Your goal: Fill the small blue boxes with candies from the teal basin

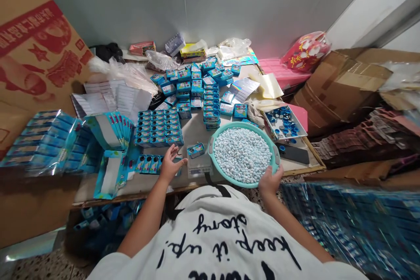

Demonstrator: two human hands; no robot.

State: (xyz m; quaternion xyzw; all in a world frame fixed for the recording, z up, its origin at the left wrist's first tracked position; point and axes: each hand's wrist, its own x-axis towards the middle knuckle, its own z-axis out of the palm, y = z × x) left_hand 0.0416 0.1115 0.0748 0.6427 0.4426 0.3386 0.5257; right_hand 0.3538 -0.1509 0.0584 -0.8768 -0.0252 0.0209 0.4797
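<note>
My left hand hovers with its fingers apart and nothing in them, beside a short row of small blue boxes. To its right a single blue box lies on a flat white device, perhaps a scale. My right hand grips the rim of a teal plastic basin at its lower right. White and pale blue pellets or candies fill the basin. Behind my left hand stands a block of stacked blue boxes with round dark openings.
More blue boxes are heaped at the back. A white tray of blue caps and a black phone are at right. Open blue cartons and wrapped packs stand left. Large cardboard boxes flank the table.
</note>
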